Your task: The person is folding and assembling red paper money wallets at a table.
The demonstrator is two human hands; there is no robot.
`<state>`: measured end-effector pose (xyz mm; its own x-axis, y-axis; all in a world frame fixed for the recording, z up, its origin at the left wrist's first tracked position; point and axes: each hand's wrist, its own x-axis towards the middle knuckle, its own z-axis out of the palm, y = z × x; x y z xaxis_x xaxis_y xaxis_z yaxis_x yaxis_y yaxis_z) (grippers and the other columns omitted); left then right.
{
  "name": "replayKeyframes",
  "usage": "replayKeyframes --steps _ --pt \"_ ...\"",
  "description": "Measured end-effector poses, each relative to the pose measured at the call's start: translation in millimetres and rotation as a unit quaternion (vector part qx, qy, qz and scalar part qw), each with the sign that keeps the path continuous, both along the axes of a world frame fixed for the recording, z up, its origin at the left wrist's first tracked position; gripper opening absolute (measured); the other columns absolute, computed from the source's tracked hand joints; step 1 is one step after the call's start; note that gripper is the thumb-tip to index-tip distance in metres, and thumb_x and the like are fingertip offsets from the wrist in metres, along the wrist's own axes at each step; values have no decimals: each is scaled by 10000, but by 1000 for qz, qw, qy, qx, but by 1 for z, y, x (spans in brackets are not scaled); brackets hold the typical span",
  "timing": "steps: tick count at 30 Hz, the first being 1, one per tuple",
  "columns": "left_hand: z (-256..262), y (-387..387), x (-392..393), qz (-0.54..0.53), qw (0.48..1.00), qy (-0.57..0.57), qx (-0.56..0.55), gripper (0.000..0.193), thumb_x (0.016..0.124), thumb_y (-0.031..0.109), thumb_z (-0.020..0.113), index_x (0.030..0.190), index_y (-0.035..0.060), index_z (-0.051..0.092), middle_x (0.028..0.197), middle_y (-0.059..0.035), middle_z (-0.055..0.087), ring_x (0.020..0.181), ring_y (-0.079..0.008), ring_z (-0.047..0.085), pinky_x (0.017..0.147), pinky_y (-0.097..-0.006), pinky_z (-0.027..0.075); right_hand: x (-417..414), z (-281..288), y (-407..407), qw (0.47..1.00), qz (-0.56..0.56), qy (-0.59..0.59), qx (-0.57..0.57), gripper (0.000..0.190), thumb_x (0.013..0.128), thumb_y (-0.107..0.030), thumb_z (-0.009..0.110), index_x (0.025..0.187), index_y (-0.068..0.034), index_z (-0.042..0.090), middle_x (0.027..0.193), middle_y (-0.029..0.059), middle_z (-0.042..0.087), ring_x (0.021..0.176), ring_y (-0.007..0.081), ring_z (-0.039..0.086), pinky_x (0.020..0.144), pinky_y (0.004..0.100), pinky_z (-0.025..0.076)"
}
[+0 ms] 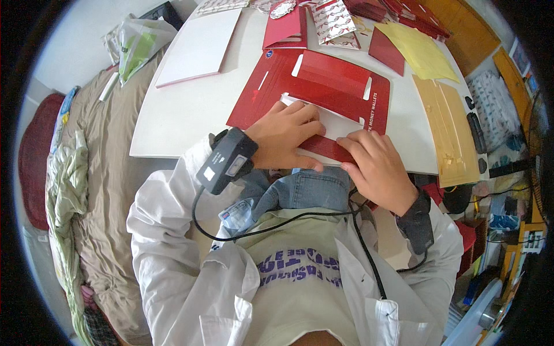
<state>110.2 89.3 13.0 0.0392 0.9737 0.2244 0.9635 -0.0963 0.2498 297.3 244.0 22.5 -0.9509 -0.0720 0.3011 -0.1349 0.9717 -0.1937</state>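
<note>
A red printed card sheet (329,78) with white cut-outs lies at the middle of the white table. Over its near edge is a smaller red and white folded paper piece (329,147), close to the table's front edge. My left hand (288,136) presses on the left part of this piece, fingers bent and thumb towards me. My right hand (376,166) has its fingertips on the piece's right end, thumb and fingers close together at its edge. Whether either hand pinches the paper is hard to tell, as the fingers cover its ends.
A white pad of sheets (201,47) lies at the back left. Pink-red envelopes (285,28), patterned paper (333,21) and a yellow sheet (417,49) lie along the back. Tan card (450,134) lies at the right edge. A black cable (277,220) crosses my lap.
</note>
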Motion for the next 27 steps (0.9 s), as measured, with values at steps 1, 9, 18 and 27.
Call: replayKeyframes --steps 1,9,18,27 --pt "0 -1 0 -30 999 12 15 490 795 418 682 1112 70 545 1088 -128 499 1066 -308 489 859 -436 405 0 0 1 1000 -1 0 0 356 776 -148 673 1086 -2 578 1041 102 558 959 262 534 795 373 409" --pt "8 3 8 -18 993 -59 -102 495 781 365 693 1149 82 521 1068 -112 498 1087 -306 501 856 -457 399 -1 0 3 1000 4 17 4 369 762 -114 635 1107 4 578 1026 110 565 948 273 542 805 382 414" --pt "6 2 15 0 999 -29 -46 489 762 319 710 1146 83 520 1055 -109 496 1070 -304 491 851 -457 380 -5 2 3 1000 -7 18 18 420 715 -110 634 1120 -11 580 1008 115 569 917 263 558 785 382 432" --pt "14 1 19 34 998 -49 -36 440 761 277 718 1053 51 479 1006 -135 492 1027 -332 503 816 -456 401 -11 1 7 997 -7 6 -80 427 670 -65 645 1084 -5 559 1024 156 520 994 330 507 860 424 420"
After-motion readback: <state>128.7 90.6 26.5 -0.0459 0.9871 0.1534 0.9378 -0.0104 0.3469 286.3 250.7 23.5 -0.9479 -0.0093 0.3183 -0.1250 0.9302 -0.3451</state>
